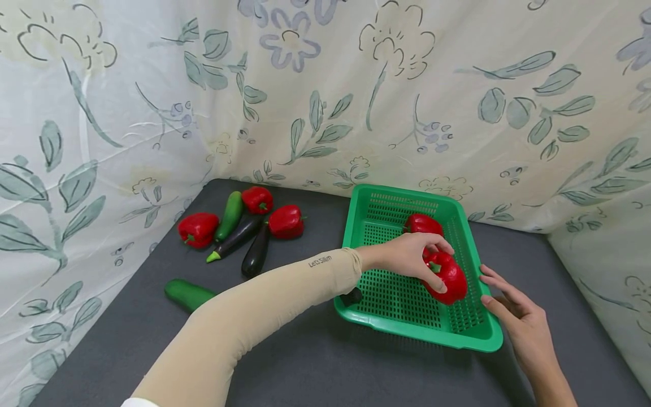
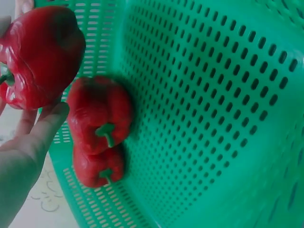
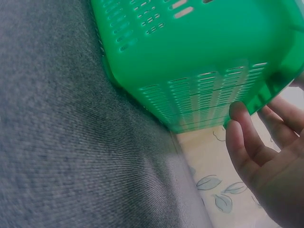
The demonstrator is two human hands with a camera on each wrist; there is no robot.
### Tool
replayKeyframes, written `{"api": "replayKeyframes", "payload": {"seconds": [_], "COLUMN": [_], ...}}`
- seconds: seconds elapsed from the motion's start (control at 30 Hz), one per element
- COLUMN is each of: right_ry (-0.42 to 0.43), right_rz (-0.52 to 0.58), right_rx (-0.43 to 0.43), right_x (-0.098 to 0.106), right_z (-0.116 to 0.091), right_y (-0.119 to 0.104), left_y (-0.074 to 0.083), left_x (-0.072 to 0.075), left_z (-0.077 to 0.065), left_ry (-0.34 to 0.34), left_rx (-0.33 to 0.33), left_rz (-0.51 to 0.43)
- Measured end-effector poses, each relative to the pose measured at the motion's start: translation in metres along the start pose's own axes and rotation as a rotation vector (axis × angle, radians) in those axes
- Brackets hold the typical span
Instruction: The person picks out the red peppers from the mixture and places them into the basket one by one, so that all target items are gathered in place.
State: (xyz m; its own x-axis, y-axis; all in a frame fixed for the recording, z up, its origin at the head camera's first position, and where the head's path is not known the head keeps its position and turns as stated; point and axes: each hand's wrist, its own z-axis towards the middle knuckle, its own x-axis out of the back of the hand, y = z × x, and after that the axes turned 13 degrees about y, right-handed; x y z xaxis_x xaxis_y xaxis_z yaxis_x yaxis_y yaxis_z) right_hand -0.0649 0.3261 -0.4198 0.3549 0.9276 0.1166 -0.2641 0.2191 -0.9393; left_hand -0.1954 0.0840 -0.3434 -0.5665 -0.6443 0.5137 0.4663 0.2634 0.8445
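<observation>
My left hand [image 1: 412, 254] grips a red bell pepper [image 1: 450, 281] inside the green plastic basket [image 1: 407, 336], near its right wall. The left wrist view shows that pepper [image 2: 45, 52] raised in the fingers, its green stem facing left. Two other red bell peppers lie in the basket, a nearer one [image 2: 99, 114] and one beyond [image 2: 99, 166]. From the head view, one red pepper [image 1: 424, 224] shows behind the left hand. At the basket's right rim, my right hand [image 1: 521, 325] touches the outside with thumb and fingertips; in the right wrist view its fingers [image 3: 244, 147] lie beneath the rim.
On the dark table [image 1: 305, 367], left of the basket, lie red bell peppers [image 1: 198, 230], [image 1: 257, 199], [image 1: 286, 221], dark eggplants [image 1: 239, 234], [image 1: 256, 251] and green zucchini-like vegetables [image 1: 230, 216], [image 1: 188, 294]. Floral cloth [image 1: 325, 113] hangs around the table. A cream sleeve covers the left forearm.
</observation>
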Motion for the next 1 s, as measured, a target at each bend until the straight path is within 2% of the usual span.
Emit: {"api": "replayKeyframes", "payload": {"seconds": [0.33, 0.7, 1.0], "right_ry": [-0.007, 0.003, -0.001], "right_rz": [0.016, 0.014, 0.029], "right_rx": [-0.002, -0.001, 0.0], "right_x": [-0.001, 0.0, 0.0], "right_z": [0.0, -0.001, -0.001], "right_y": [-0.002, 0.0, 0.001], "left_y": [-0.012, -0.021, -0.029], "left_x": [-0.005, -0.015, -0.02], "left_z": [0.003, 0.008, 0.006], "left_ry": [-0.001, -0.015, -0.085], "left_rx": [0.051, 0.122, 0.134], "left_rz": [0.071, 0.021, 0.033]}}
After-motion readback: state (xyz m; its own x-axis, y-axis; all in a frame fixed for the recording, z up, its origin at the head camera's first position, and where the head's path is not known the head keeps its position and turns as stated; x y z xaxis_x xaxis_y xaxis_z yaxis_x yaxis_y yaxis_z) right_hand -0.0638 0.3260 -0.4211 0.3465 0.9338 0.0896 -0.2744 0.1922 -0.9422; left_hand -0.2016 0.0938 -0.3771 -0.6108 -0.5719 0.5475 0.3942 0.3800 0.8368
